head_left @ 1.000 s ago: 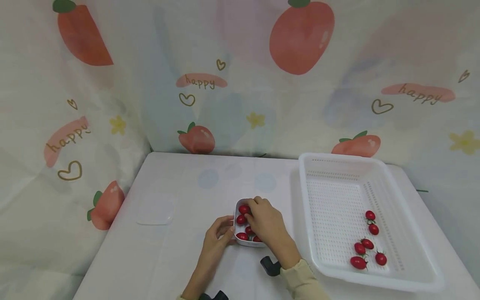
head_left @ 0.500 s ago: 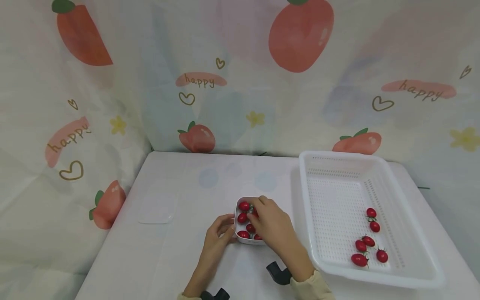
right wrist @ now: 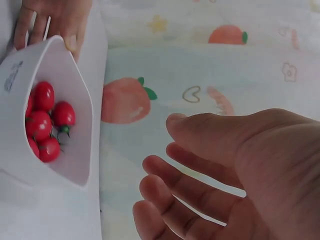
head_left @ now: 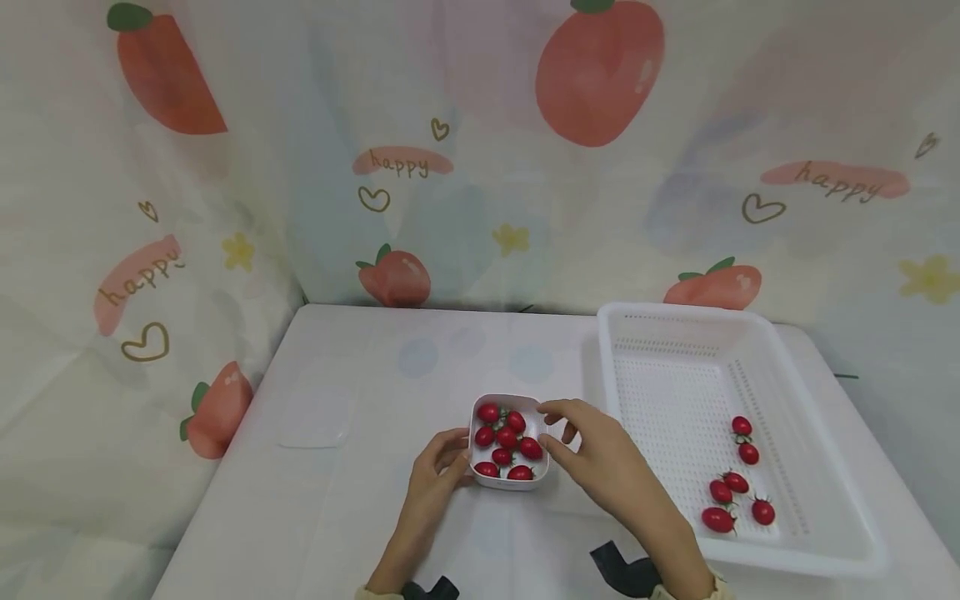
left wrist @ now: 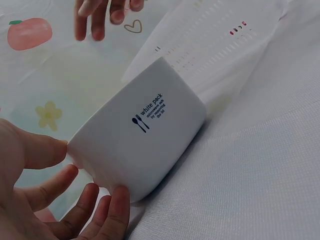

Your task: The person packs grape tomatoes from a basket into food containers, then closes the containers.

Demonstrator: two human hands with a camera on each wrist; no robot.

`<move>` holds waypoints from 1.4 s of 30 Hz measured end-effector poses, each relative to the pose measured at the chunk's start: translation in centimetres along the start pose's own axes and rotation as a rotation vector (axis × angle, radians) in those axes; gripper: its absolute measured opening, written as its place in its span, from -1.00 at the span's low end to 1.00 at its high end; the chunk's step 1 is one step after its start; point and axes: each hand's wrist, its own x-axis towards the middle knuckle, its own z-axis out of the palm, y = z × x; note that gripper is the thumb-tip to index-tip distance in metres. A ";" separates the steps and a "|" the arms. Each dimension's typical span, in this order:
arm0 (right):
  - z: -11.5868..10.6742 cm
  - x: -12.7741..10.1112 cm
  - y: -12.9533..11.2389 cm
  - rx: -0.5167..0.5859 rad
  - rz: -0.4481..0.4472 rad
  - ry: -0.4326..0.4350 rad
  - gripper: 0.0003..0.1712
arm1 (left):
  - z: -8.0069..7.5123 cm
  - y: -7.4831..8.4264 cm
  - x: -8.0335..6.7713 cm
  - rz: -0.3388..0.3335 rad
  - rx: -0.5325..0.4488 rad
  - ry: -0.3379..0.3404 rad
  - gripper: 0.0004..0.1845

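Table point(head_left: 360, 475): box point(left wrist: 135, 157) of 8 tomatoes point(head_left: 530, 448) faces up, long axis seemingly fore-aft; left fingers point(left wrist: 119, 207) pinching box, right fingers point(right wrist: 154, 189) spread.

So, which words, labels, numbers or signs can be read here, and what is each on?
"white pack": white food container, beside a printed spoon and fork.
"microwave safe by removing the lid": same container, beneath that.
"happy", three times: fruit-print backdrop.
Too blurred to read: the container's print and a backdrop banner in the right wrist view.
No legible numbers.

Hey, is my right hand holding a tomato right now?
No, the right hand has nothing between its fingers and thumb, beside the small white box of tomatoes.
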 end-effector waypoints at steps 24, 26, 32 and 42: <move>-7.7 -1.4 7.4 -0.070 0.087 0.061 -0.51 | 0.1 0.0 0.0 -0.005 -0.010 0.000 -0.55; -7.9 -1.4 8.1 -0.072 0.116 0.059 -0.48 | 0.1 0.1 0.0 -0.006 -0.010 0.001 -0.56; -8.7 -1.5 10.4 -0.082 0.203 0.059 -0.39 | 0.1 0.1 0.0 -0.012 -0.008 0.001 -0.56; -10.0 -1.1 13.8 -0.109 0.293 0.024 -0.35 | 0.1 0.2 -0.1 -0.020 -0.006 0.001 -0.55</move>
